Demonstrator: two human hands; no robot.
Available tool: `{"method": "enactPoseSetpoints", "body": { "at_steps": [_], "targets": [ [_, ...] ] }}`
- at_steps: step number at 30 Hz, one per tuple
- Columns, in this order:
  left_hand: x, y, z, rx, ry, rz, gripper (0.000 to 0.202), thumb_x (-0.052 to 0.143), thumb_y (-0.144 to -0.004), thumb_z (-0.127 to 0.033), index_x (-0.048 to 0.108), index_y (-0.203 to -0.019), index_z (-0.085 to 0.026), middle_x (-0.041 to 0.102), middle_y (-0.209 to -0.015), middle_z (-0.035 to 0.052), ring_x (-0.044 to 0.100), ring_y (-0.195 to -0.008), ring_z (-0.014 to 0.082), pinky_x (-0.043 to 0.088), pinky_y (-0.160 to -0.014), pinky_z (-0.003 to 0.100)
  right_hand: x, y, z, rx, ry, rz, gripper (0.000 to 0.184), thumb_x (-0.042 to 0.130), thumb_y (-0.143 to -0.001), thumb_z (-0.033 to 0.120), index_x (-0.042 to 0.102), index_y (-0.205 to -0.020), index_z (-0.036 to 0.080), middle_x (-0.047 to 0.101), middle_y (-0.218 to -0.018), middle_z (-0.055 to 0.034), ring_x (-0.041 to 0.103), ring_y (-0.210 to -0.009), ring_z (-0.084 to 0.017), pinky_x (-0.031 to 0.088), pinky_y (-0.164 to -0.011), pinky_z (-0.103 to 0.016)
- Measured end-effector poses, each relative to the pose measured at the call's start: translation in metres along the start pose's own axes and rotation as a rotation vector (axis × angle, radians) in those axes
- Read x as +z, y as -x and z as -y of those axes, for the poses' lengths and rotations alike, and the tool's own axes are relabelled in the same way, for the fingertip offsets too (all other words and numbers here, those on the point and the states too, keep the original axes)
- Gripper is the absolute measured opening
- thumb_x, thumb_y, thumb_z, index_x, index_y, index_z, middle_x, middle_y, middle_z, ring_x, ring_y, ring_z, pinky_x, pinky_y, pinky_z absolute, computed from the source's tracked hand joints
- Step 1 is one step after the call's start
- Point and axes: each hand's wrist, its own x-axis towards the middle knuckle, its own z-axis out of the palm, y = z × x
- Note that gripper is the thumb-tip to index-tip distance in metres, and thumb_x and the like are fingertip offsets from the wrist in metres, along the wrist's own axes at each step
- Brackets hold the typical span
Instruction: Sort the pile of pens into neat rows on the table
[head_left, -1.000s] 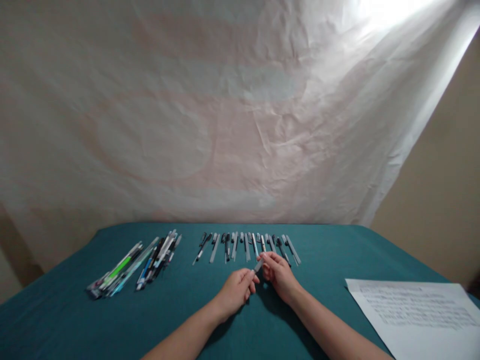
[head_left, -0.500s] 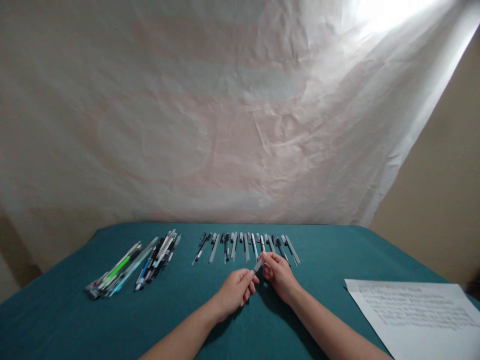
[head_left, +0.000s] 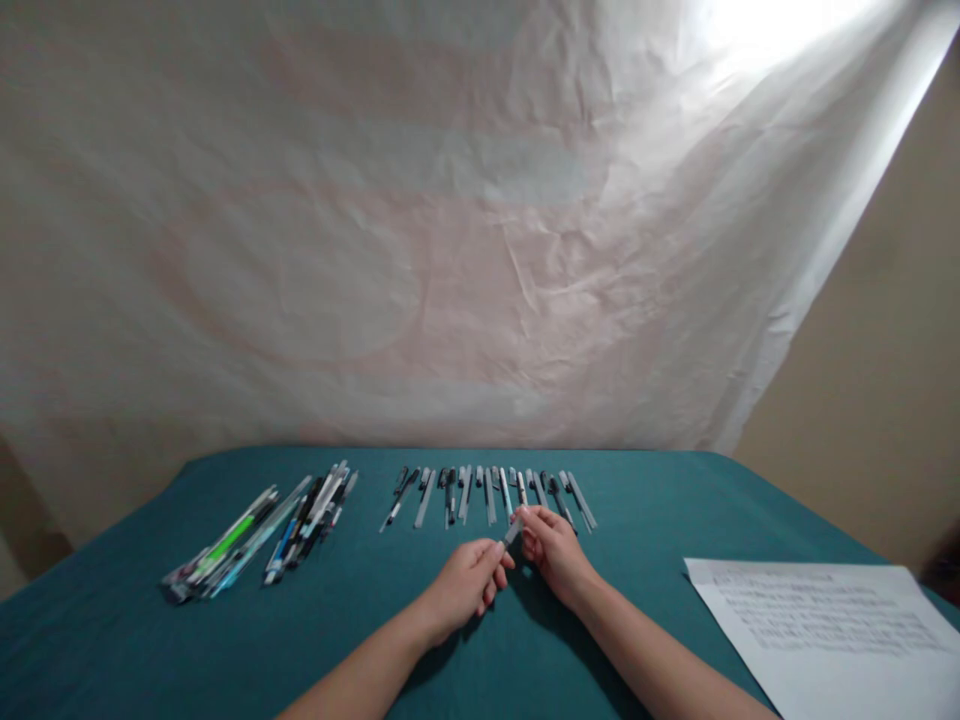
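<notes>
Above the cloth, near the middle of the table, my left hand (head_left: 466,585) and my right hand (head_left: 556,552) hold one slim pen (head_left: 513,533) between them. Only a short grey, see-through stretch of it shows. My left thumb and fingers are pinched round its near end, and the right fingertips close on its far end. Just beyond the hands lies a row of pens (head_left: 466,495) with caps beside them, some clear, some black. My right fingers partly cover the row's nearer ends.
On the left lie two bundles: one of pens and refills (head_left: 236,545) with a bright green piece, and one of dark, blue and white pens (head_left: 311,520). A written paper sheet (head_left: 825,610) rests at the right. Behind the green-clothed table (head_left: 637,590) hangs a pale sheet (head_left: 450,250).
The view has shifted slightly, so the table's contents sit a little further left. Both hands keep their hold on the pen, with hardly any movement.
</notes>
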Motion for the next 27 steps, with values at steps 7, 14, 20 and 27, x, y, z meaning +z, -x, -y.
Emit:
{"method": "enactPoseSetpoints", "body": {
  "at_steps": [7, 14, 20, 27],
  "targets": [
    [0.0003, -0.0003, -0.0002, -0.005, 0.011, 0.004, 0.04, 0.034, -0.079, -0.051, 0.049, -0.081, -0.014, 0.046, -0.06, -0.0033, 0.036, -0.039, 0.0035, 0.027, -0.034, 0.015, 0.0016, -0.0019, 0.0005, 0.038, -0.046, -0.027, 0.035, 0.064, -0.066, 0.043, 0.06, -0.085, 0.013, 0.057, -0.063, -0.0002, 0.04, -0.039, -0.004, 0.032, -0.036, -0.017],
    [0.0, -0.0003, -0.0012, -0.014, -0.003, 0.003, 0.04, 0.033, -0.079, -0.051, 0.049, -0.081, -0.014, 0.046, -0.059, -0.0034, 0.036, -0.039, 0.0034, 0.027, -0.034, 0.015, 0.0009, 0.0002, -0.0003, 0.0, -0.008, -0.032, 0.028, 0.068, -0.062, 0.039, 0.057, -0.067, 0.014, 0.045, -0.044, 0.0058, 0.037, -0.038, -0.005, 0.03, -0.038, -0.017],
    [0.0001, -0.0018, 0.0011, -0.005, -0.019, 0.007, 0.039, 0.032, -0.08, -0.048, 0.049, -0.081, -0.013, 0.046, -0.058, -0.0035, 0.035, -0.038, 0.0036, 0.027, -0.033, 0.015, -0.0009, -0.0014, 0.0037, 0.044, -0.071, 0.016, 0.03, 0.066, -0.064, 0.037, 0.062, -0.08, 0.012, 0.047, -0.048, 0.0043, 0.039, -0.039, -0.005, 0.03, -0.037, -0.016],
    [-0.0003, -0.0022, 0.0027, -0.005, -0.021, 0.013, 0.042, 0.033, -0.079, -0.051, 0.05, -0.082, -0.013, 0.047, -0.059, -0.0031, 0.036, -0.039, 0.0039, 0.027, -0.034, 0.015, 0.0027, 0.0006, -0.0006, -0.003, 0.001, -0.038, 0.031, 0.068, -0.06, 0.043, 0.057, -0.067, 0.014, 0.046, -0.047, 0.0053, 0.038, -0.039, -0.004, 0.032, -0.039, -0.017]
  ]
}}
